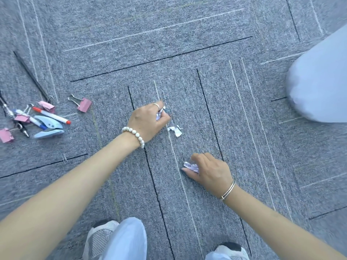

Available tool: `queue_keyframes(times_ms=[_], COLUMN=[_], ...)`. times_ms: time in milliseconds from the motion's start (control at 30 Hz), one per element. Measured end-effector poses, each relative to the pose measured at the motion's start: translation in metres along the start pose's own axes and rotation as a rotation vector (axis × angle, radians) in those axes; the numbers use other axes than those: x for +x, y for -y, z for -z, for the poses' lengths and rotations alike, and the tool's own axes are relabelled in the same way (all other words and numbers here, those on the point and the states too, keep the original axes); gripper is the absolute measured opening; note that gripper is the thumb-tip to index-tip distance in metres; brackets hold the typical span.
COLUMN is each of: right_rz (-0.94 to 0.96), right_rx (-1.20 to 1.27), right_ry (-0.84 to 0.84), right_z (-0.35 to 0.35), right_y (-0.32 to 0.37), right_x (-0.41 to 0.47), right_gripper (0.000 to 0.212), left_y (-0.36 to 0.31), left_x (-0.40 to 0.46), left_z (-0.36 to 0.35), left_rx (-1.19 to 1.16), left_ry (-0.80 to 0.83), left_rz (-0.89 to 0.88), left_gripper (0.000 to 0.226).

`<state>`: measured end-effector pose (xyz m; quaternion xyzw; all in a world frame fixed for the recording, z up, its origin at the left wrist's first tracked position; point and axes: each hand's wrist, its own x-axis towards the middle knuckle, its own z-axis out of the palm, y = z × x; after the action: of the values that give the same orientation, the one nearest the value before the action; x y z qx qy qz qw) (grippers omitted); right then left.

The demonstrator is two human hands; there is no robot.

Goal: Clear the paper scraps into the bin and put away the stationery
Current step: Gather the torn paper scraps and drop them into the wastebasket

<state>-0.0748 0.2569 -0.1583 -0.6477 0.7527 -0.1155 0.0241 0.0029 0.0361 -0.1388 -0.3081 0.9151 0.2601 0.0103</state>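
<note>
My left hand [148, 121], with a pearl bracelet, is pressed to the grey carpet and closed on crumpled white paper scraps [160, 113]. Just to its right two loose paper scraps [175, 130] lie on the carpet. My right hand [210, 171], with a thin bangle, is closed on another wad of paper scraps [191, 167] lower down. At the left lies the stationery: a pink binder clip [83, 104], more pink clips [47, 106], a red-capped marker [51, 115], a blue-capped pen [30, 119] and a light blue hole punch [49, 128].
A pale rounded object [319, 81] fills the right edge; I cannot tell what it is. A paper clip [64, 158] lies on the carpet left of my left forearm. My shoes [99, 239] and light trouser legs show at the bottom.
</note>
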Motion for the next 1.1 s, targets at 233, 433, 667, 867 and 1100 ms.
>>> queue_keyframes(times_ms=[233, 433, 667, 867, 1100], right_rz=[0.112, 0.164, -0.031, 0.006, 0.083], right_rx=[0.078, 0.071, 0.055, 0.086, 0.035], right_ry=[-0.056, -0.012, -0.021, -0.175, -0.082], right_z=[-0.008, -0.009, -0.001, 0.004, -0.022], right_y=[-0.007, -0.011, -0.007, -0.006, -0.007], right_x=[0.000, 0.003, 0.014, 0.075, 0.096], right_gripper=[0.030, 0.032, 0.036, 0.036, 0.030], left_y=[-0.002, 0.001, -0.001, 0.006, 0.022], left_x=[-0.003, -0.003, 0.000, -0.004, -0.012], left_z=[0.005, 0.003, 0.007, 0.015, 0.017], left_rx=[-0.054, -0.070, -0.061, -0.031, -0.019], left_ry=[-0.016, -0.042, -0.036, -0.064, -0.072], left_rz=[-0.068, -0.035, -0.050, -0.009, 0.010], left_gripper=[0.031, 0.038, 0.045, 0.030, 0.030])
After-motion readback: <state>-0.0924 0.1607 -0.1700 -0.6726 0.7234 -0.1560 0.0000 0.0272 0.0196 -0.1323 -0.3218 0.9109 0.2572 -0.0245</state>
